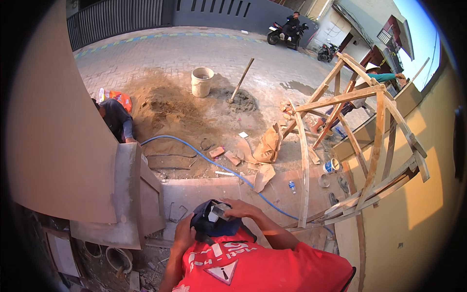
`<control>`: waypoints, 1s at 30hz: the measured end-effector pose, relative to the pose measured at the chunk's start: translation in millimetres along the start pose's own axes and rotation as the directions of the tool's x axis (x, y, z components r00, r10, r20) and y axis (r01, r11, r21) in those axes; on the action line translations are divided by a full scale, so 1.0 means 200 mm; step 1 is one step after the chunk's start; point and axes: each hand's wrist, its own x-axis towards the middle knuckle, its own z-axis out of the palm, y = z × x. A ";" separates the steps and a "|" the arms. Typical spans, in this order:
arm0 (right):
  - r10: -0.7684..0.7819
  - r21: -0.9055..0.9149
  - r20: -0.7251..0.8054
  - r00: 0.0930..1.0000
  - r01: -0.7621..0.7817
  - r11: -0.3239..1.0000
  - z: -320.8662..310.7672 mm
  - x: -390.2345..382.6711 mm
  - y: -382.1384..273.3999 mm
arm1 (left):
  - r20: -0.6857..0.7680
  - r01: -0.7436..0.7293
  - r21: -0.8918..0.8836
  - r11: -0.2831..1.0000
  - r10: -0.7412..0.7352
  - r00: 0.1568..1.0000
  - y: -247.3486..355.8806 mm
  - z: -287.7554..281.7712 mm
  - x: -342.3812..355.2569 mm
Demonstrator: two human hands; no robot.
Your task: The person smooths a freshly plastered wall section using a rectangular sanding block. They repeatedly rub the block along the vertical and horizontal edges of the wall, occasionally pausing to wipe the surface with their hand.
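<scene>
Close to my red shirt front, both hands are raised around a dark blue cloth thing that looks like a cap. My left hand is closed on its left edge. With my right hand I grip a small grey block-like thing at its upper right. Between them shows a white piece, whose kind I cannot make out. Part of the fingers and the inside of the cloth are hidden.
A wooden trestle frame leans at right; a person works behind it. Another person crouches left beyond the wall. Sand, a bucket, a blue hose, bricks and a paper sack lie ahead.
</scene>
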 end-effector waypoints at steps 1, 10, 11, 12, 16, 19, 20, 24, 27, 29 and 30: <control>-0.018 -0.020 0.006 1.000 0.019 1.000 -0.02 0.02 -0.04 | -0.064 -0.054 -0.020 0.998 0.053 0.997 0.00 -0.02 -0.01; -0.027 -0.112 0.268 0.963 0.059 0.992 -0.25 0.34 -0.46 | -0.407 0.134 -0.102 0.986 -0.164 0.898 0.11 -0.20 -0.02; -0.066 -0.137 0.275 0.959 0.107 0.985 -0.28 0.37 -0.53 | -0.433 0.185 -0.150 0.971 -0.232 0.871 0.13 -0.23 -0.03; -0.117 -0.142 0.286 0.951 0.163 0.976 -0.30 0.41 -0.59 | -0.452 0.217 -0.164 0.962 -0.269 0.851 0.15 -0.26 -0.02; -0.209 -0.170 0.435 0.876 0.307 0.936 -0.38 0.62 -0.87 | -0.668 0.242 -0.184 0.953 -0.302 0.680 0.21 -0.37 0.01; -0.329 -0.167 0.502 0.800 0.463 0.871 -0.40 0.77 -1.05 | -0.761 0.300 -0.194 0.934 -0.336 0.555 0.26 -0.46 0.03; -0.361 -0.148 0.540 0.760 0.508 0.848 -0.41 0.81 -1.11 | -0.783 0.328 -0.188 0.926 -0.343 0.519 0.27 -0.50 0.04; -0.424 -0.087 0.630 0.651 0.602 0.794 -0.41 0.95 -1.35 | -0.870 0.358 -0.155 0.921 -0.299 0.391 0.30 -0.64 0.06; -0.436 -0.110 0.636 0.637 0.634 0.766 -0.38 1.02 -1.50 | -0.899 0.387 -0.133 0.912 -0.276 0.342 0.30 -0.75 0.06; -0.482 -0.115 0.628 0.610 0.686 0.719 -0.36 1.05 -1.56 | -0.914 0.390 -0.103 0.915 -0.242 0.326 0.29 -0.80 0.07; -0.499 -0.123 0.616 0.609 0.700 0.703 -0.34 1.07 -1.59 | -0.920 0.388 -0.083 0.918 -0.221 0.325 0.27 -0.83 0.07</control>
